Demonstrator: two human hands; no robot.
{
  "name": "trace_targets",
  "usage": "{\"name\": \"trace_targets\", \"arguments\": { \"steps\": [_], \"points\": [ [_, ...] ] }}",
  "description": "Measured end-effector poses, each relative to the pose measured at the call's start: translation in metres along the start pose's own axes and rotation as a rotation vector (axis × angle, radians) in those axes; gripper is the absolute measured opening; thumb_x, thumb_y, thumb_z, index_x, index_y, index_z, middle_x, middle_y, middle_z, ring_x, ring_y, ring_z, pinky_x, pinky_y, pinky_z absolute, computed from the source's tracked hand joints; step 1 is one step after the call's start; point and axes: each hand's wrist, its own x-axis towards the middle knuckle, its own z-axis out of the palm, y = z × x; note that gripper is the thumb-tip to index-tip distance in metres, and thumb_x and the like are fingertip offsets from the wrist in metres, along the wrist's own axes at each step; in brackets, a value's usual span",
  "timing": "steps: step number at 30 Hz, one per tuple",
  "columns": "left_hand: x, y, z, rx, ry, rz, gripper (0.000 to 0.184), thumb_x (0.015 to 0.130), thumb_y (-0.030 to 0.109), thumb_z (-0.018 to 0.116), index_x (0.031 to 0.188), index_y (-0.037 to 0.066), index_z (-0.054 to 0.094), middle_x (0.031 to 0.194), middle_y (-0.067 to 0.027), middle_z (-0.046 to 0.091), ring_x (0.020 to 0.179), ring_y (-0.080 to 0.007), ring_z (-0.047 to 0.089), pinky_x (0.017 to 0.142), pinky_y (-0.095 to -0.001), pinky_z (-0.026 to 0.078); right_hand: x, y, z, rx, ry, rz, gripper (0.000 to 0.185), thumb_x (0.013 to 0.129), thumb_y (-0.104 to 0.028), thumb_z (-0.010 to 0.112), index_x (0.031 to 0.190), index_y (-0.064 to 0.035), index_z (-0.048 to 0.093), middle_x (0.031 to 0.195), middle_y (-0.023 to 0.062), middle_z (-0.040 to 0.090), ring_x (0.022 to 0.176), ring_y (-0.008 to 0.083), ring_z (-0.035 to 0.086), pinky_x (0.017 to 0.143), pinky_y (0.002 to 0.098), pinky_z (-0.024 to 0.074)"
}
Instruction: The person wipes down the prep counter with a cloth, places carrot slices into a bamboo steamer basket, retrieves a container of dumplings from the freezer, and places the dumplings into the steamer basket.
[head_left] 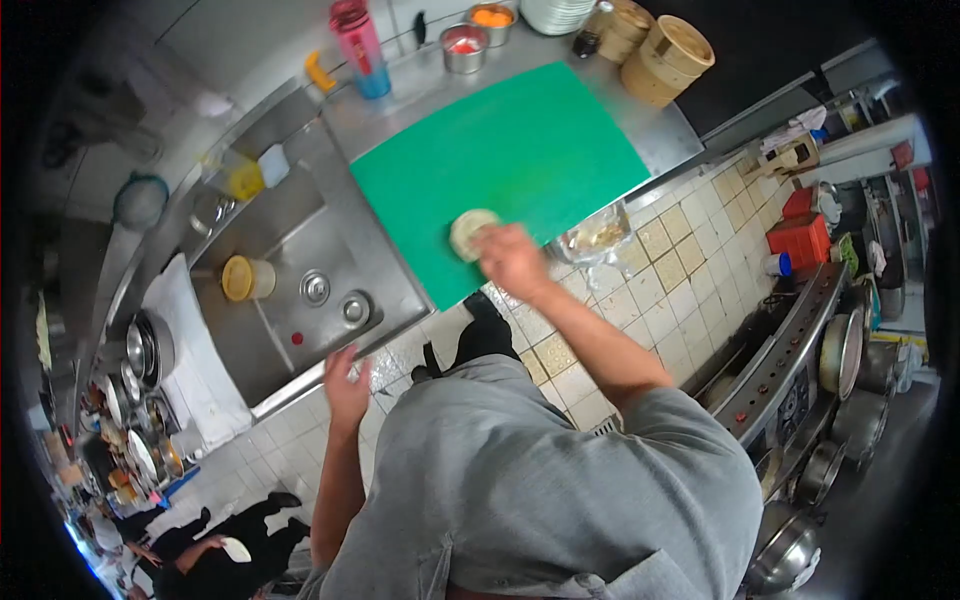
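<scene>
My right hand (512,262), smeared by motion, is closed on the near edge of a round, pale beige pad-like thing (470,233). That thing lies on or just over the green cutting board (540,140), near the board's front edge; blur hides its exact kind. My left hand (346,385) hangs by the front rim of the steel sink (275,345), its fingers apart and nothing in them. Inside the sink are a yellowish tub (247,278) and a small round steel piece (354,309).
Behind the board stand a pink and blue bottle (361,50), steel tins (464,50) with red and orange contents, and bamboo steamers (668,60). A clear container (597,236) sits below the board's right edge. At lower left, a person in black (240,545) holds something white.
</scene>
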Motion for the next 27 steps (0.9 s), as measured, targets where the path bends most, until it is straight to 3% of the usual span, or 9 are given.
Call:
{"name": "trace_targets", "arguments": {
  "steps": [1, 4, 9, 12, 16, 18, 20, 23, 27],
  "points": [
    [0.034, 0.032, 0.029, 0.055, -0.036, 0.183, 0.041, 0.082, 0.015, 0.081, 0.121, 0.006, 0.07, 0.113, -0.0141, 0.068, 0.102, -0.0332, 0.064, 0.09, -0.0413, 0.053, -0.009, 0.01, 0.024, -0.117, -0.176, -0.003, 0.026, 0.079, -0.012, 0.068, 0.103, -0.0135, 0.075, 0.112, 0.0088, 0.072, 0.102, 0.0294, 0.066, 0.086, 0.0409, 0.0552],
    [0.087, 0.097, 0.095, 0.232, -0.235, 0.514, 0.044, 0.076, 0.032, 0.085, 0.115, 0.014, 0.075, 0.112, -0.0075, 0.065, 0.109, -0.0318, 0.059, 0.095, -0.0462, 0.045, -0.005, 0.058, -0.006, -0.092, -0.11, -0.115, 0.024, 0.082, -0.013, 0.068, 0.104, -0.0169, 0.076, 0.108, 0.0075, 0.073, 0.097, 0.0292, 0.067, 0.082, 0.0426, 0.0566],
    [0.095, 0.112, 0.13, 0.373, -0.275, 0.389, 0.04, 0.076, 0.035, 0.085, 0.112, 0.018, 0.076, 0.113, -0.0039, 0.063, 0.112, -0.0274, 0.055, 0.096, -0.0439, 0.04, 0.002, 0.301, -0.147, -0.548, -0.074, 0.796, 0.021, 0.089, -0.02, 0.064, 0.106, -0.0154, 0.076, 0.102, 0.0115, 0.074, 0.092, 0.037, 0.07, 0.078, 0.0485, 0.0575],
    [0.092, 0.093, 0.141, 0.446, -0.223, 0.396, 0.038, 0.074, 0.033, 0.086, 0.108, 0.02, 0.077, 0.112, -0.0014, 0.063, 0.109, -0.0256, 0.056, 0.093, -0.0438, 0.04, 0.04, 0.363, -0.193, -0.575, 0.225, 0.593, 0.018, 0.086, -0.017, 0.066, 0.101, -0.0099, 0.074, 0.1, 0.013, 0.071, 0.094, 0.0378, 0.066, 0.086, 0.0479, 0.0551],
    [0.086, 0.086, 0.149, 0.447, -0.096, 0.41, 0.04, 0.068, 0.031, 0.089, 0.104, 0.02, 0.076, 0.109, -0.0003, 0.063, 0.104, -0.0252, 0.058, 0.088, -0.0451, 0.042, 0.101, 0.372, -0.167, -0.277, 0.215, 0.32, 0.021, 0.088, -0.014, 0.061, 0.105, -0.0115, 0.074, 0.106, 0.0146, 0.071, 0.103, 0.0389, 0.064, 0.094, 0.0482, 0.0517],
    [0.083, 0.089, 0.15, 0.4, -0.034, 0.414, 0.041, 0.066, 0.03, 0.089, 0.103, 0.02, 0.075, 0.11, 0.0009, 0.063, 0.103, -0.025, 0.058, 0.086, -0.0451, 0.042, 0.102, 0.399, -0.134, -0.198, -0.185, 0.195, 0.012, 0.086, -0.012, 0.063, 0.093, -0.004, 0.068, 0.096, 0.0189, 0.066, 0.093, 0.0427, 0.061, 0.084, 0.0494, 0.0513],
    [0.081, 0.085, 0.147, 0.43, -0.008, 0.362, 0.04, 0.066, 0.029, 0.088, 0.102, 0.021, 0.074, 0.11, 0.0027, 0.062, 0.102, -0.0243, 0.058, 0.084, -0.0448, 0.043, 0.088, 0.372, -0.134, -0.269, -0.161, 0.292, 0.013, 0.089, -0.013, 0.059, 0.089, -0.004, 0.069, 0.091, 0.0227, 0.065, 0.091, 0.0457, 0.061, 0.08, 0.0534, 0.0502],
    [0.077, 0.085, 0.15, 0.481, 0.072, 0.291, 0.04, 0.068, 0.029, 0.087, 0.105, 0.023, 0.073, 0.11, 0.0038, 0.062, 0.103, -0.0236, 0.058, 0.085, -0.0448, 0.043, 0.104, 0.297, -0.162, -0.397, -0.653, 0.635, 0.028, 0.093, -0.029, 0.061, 0.094, -0.0041, 0.073, 0.095, 0.025, 0.069, 0.089, 0.0436, 0.067, 0.079, 0.0531, 0.0528],
    [0.075, 0.094, 0.142, 0.424, 0.042, 0.281, 0.048, 0.069, 0.034, 0.087, 0.114, 0.026, 0.071, 0.112, 0.0035, 0.06, 0.104, -0.0231, 0.058, 0.088, -0.0452, 0.043, 0.174, 0.236, -0.106, -0.031, -0.418, 0.458, 0.021, 0.095, -0.021, 0.062, 0.098, -0.003, 0.073, 0.097, 0.0234, 0.07, 0.093, 0.0414, 0.068, 0.086, 0.048, 0.0547]
  ]
}}
